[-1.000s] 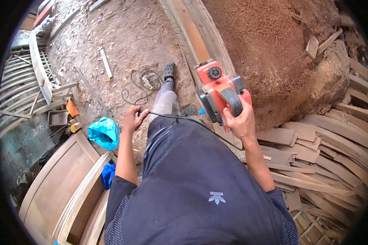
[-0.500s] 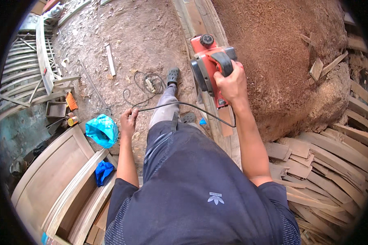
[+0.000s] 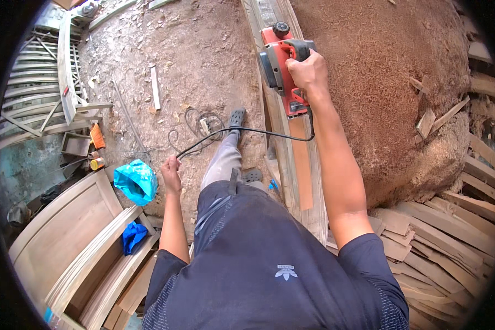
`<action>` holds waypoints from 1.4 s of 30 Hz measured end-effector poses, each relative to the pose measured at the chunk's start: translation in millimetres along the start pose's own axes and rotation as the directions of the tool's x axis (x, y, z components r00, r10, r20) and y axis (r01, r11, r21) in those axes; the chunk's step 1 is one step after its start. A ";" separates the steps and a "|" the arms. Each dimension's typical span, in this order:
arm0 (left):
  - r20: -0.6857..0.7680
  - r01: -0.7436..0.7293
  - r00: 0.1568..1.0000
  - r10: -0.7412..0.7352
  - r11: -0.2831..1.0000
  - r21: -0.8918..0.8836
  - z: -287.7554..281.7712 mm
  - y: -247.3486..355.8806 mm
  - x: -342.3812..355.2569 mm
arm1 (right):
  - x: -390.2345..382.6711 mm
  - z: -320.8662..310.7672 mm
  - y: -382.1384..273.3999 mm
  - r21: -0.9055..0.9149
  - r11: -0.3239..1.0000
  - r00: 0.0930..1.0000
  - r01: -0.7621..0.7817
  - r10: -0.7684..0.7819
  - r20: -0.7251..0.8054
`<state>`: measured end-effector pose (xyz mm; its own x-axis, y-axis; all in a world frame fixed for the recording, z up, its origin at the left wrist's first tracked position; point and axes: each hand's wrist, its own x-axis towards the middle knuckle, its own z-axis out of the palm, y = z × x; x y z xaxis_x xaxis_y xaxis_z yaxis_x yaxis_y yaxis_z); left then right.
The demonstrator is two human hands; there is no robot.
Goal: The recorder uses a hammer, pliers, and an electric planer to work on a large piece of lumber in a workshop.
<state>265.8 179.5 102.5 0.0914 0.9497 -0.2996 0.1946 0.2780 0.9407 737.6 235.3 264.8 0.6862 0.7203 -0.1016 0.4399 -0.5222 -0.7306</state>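
Observation:
My right hand [image 3: 309, 74] is wrapped round the rear handle of a red and black electric hand planer [image 3: 283, 66]. The planer rests on a long wooden board [image 3: 301, 165], where a fresh, lighter strip shows behind it. Its black power cord [image 3: 258, 130] runs from the tool's rear across to my left hand [image 3: 171, 173]. There the fingers are closed on the cord and hold it off to the side, above the ground. The planer's underside is hidden against the wood.
A big heap of wood shavings [image 3: 363, 99] lies right of the board, with stacked wood offcuts [image 3: 451, 231] nearer. On the left stand a wooden panel frame [image 3: 66, 220], a light-blue bag [image 3: 136, 182] and slatted wooden frames [image 3: 36, 82]. Coiled cord and a socket block [image 3: 205, 125] lie on the ground.
The planer and my right hand have moved forward along the board, uncovering more of the lighter strip behind. The cord has drawn forward with it; my left hand still grips it.

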 end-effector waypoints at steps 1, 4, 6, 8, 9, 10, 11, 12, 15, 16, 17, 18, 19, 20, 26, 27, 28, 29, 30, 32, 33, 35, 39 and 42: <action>-0.016 0.001 1.000 -0.002 1.000 -0.023 5.1 1.7 2.1 | 9.3 2.2 2.7 -0.001 1.000 1.000 0.004 -0.004 -0.003; -0.048 -0.014 0.999 0.011 0.998 -0.064 3.6 -1.8 8.9 | 26.7 10.6 -13.1 0.018 1.000 1.000 0.009 -0.009 0.006; -0.054 -0.031 0.998 0.026 0.996 -0.089 6.0 -0.7 12.8 | 37.7 13.0 -27.3 0.018 0.997 0.996 -0.080 0.079 0.039; -0.084 -0.005 0.996 0.000 0.998 -0.064 9.5 3.6 16.6 | 55.4 22.5 -28.7 0.029 0.998 0.998 -0.053 0.052 0.031; -0.081 -0.007 0.997 0.002 0.998 -0.067 13.6 7.3 21.0 | 67.6 25.6 -29.0 0.040 0.999 0.999 -0.035 0.035 0.019; -0.090 -0.008 0.996 -0.002 0.994 -0.112 18.3 10.9 26.3 | 87.2 29.0 -33.8 0.039 0.999 0.999 -0.035 0.034 0.013; -0.096 -0.006 0.995 -0.009 0.988 -0.153 22.6 14.3 29.8 | 111.3 33.4 -38.0 0.000 0.998 0.998 -0.059 0.059 0.013; -0.090 0.002 0.996 -0.015 0.989 -0.148 25.4 15.7 31.2 | 126.6 38.5 -39.2 -0.040 0.995 0.996 -0.089 0.090 0.019; -0.094 0.014 0.995 -0.029 0.987 -0.161 32.8 24.7 31.1 | 123.9 24.7 -52.2 0.222 0.972 0.997 -0.080 0.082 0.001; -0.096 0.009 0.995 -0.025 0.986 -0.164 35.9 21.9 33.4 | 122.0 17.3 -41.4 0.244 0.970 0.999 0.006 0.004 -0.042; -0.021 0.006 1.000 -0.008 0.996 -0.094 37.6 18.0 30.4 | 112.7 -3.3 -24.4 0.256 0.963 0.993 0.085 -0.062 -0.096; 0.043 0.004 0.999 -0.003 1.000 -0.022 34.7 11.7 24.0 | 80.9 -23.7 -22.6 0.300 0.945 0.990 0.129 -0.106 -0.093; 0.151 0.050 0.987 -0.053 0.999 0.020 33.3 9.5 18.1 | 39.5 -50.7 -28.7 0.360 0.931 0.997 0.061 -0.039 -0.067; 0.168 0.037 0.985 -0.039 0.999 0.010 40.0 9.3 19.8 | 5.2 -79.5 -14.6 0.351 0.935 0.997 0.050 -0.028 -0.070; 0.900 -0.488 0.413 -0.140 0.800 0.348 117.9 26.7 -12.6 | -225.8 -183.3 49.6 0.373 0.871 0.920 -0.318 0.379 -0.100; 0.909 -0.573 0.417 0.013 0.780 0.252 137.8 26.9 -30.8 | -259.6 -191.1 61.2 0.378 0.851 0.899 -0.364 0.427 -0.095; 0.902 -0.657 0.397 0.169 0.738 0.151 160.3 25.5 -51.8 | -291.4 -193.2 67.5 0.378 0.845 0.876 -0.379 0.459 -0.149; 0.906 -0.703 0.390 0.167 0.689 0.176 181.7 26.6 -75.2 | -320.6 -195.4 79.2 0.389 0.826 0.850 -0.407 0.499 -0.171; 0.909 -0.748 0.382 0.168 0.634 0.197 202.0 27.5 -96.4 | -348.0 -196.3 94.1 0.404 0.806 0.822 -0.432 0.537 -0.192; 0.893 -0.739 0.377 0.244 0.660 0.131 233.4 7.9 -141.6 | -394.1 -198.0 119.9 0.487 0.749 0.782 -0.449 0.593 -0.192; 0.850 -0.715 0.459 0.257 0.675 0.182 246.1 0.8 -161.5 | -414.3 -194.8 135.0 0.531 0.714 0.743 -0.456 0.634 -0.214; 0.793 -0.704 0.531 0.300 0.676 0.216 268.7 -1.1 -191.8 | -448.2 -191.9 145.3 0.530 0.705 0.715 -0.471 0.657 -0.239; 0.610 -0.600 0.727 0.314 0.723 0.343 294.9 -14.0 -209.3 | -490.6 -184.1 170.1 0.559 0.675 0.699 -0.481 0.680 -0.220; 0.525 -0.607 0.749 0.404 0.736 0.300 302.2 -33.7 -214.3 | -508.3 -178.6 180.5 0.528 0.680 0.690 -0.509 0.689 -0.221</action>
<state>534.8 -77.0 86.8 0.6595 0.7482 0.0721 0.3808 -0.4153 0.8261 571.7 -306.6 305.2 0.9048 0.0366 -0.4243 -0.3563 -0.4809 -0.8011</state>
